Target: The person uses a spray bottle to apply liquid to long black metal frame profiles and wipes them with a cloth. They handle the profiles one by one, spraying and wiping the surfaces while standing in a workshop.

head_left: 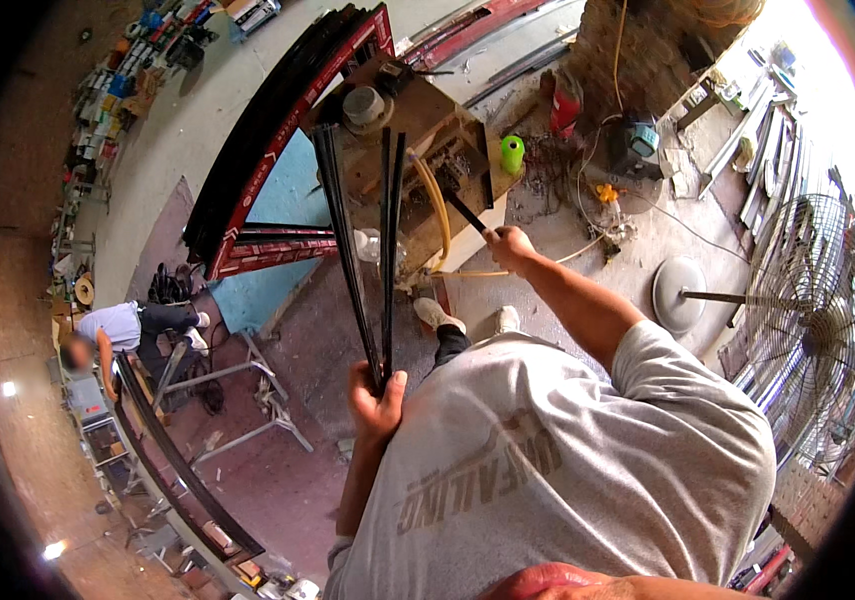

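Note:
My left hand point(376, 398) grips the near ends of several long thin black strips point(363, 250), which reach away toward the wooden worktable point(426, 120). My right hand point(508, 245), arm stretched forward, is closed on the end of a short black bar point(468, 212) that points at the table's side, close to a yellow hose point(440, 210). My grey shirt fills the lower middle, and my two shoes show on the floor under the strips.
A red frame stacked with black profiles point(268, 140) leans left of the table. A green roll point(513, 153), a red extinguisher point(565, 105) and cables lie beyond. A standing fan point(808, 310) is at right. A person point(118, 335) crouches at left by metal stands.

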